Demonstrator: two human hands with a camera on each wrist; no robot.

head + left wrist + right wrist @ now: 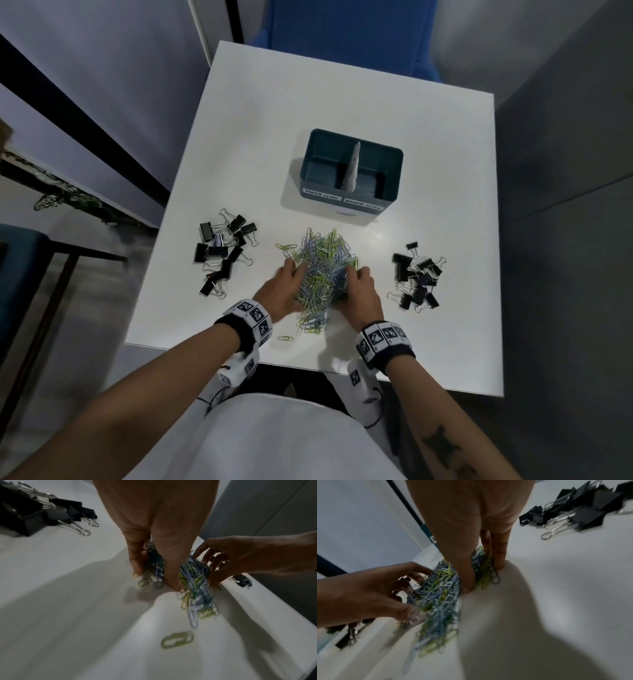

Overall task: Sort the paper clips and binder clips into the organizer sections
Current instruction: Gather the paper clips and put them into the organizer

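Tbl (428, 144): organizer (394, 181), paper clip pile (322, 260), L binder clips (222, 250), R binder clips (416, 277).

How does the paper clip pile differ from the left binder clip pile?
The paper clip pile is blue and yellow-green; the left binder clip pile is black with silver handles. Left hand and right hand cup the paper clip pile; nothing touches the left binder clip pile. Both lie on the table, outside the organizer.

- L grip (281, 287): palm turned inward, fingertips down, thumb + fingers curled round left side of paper clips (322, 267).
- R grip (360, 291): mirror pose, thumb + fingers pinching right side.
- Forearms reach fwd, converging; grips near each other, not touching.
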